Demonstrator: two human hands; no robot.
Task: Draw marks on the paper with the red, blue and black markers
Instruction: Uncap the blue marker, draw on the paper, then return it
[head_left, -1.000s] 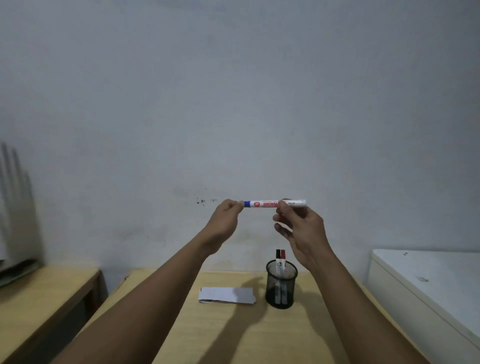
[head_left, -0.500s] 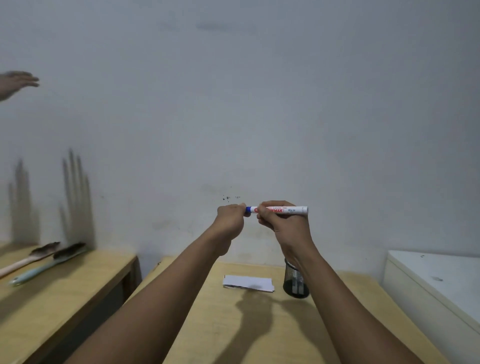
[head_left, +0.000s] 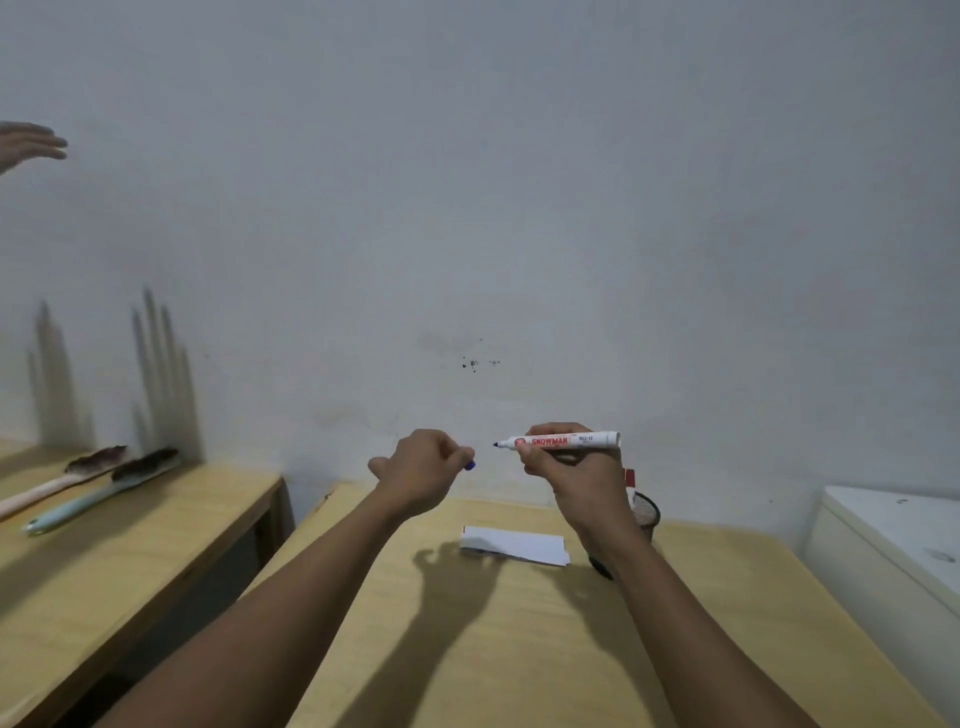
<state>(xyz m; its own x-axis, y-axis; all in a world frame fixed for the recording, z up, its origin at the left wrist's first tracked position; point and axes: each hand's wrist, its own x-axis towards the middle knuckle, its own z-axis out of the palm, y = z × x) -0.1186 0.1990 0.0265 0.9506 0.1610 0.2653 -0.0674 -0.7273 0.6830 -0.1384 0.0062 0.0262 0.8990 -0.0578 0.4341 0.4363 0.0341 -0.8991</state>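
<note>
My right hand (head_left: 571, 475) holds the blue marker (head_left: 563, 440) level in the air, its bare tip pointing left. My left hand (head_left: 421, 470) is closed around the marker's blue cap (head_left: 470, 465), a short gap left of the tip. Below them a small white paper (head_left: 514, 544) lies on the wooden table (head_left: 519, 649). A black mesh pen cup (head_left: 645, 512) stands to the paper's right, mostly behind my right wrist, with a red marker (head_left: 629, 477) sticking out of it. The black marker is hidden.
A second wooden table (head_left: 156, 525) stands at the left with two brushes (head_left: 98, 491) on it. Another person's hand (head_left: 28, 145) is raised at the upper left edge. A white cabinet (head_left: 893, 551) stands at the right. A grey wall rises behind.
The cap has come off the blue marker; my left hand has pulled it away to the left. Both hands sit lower over the table, and the view has swung left.
</note>
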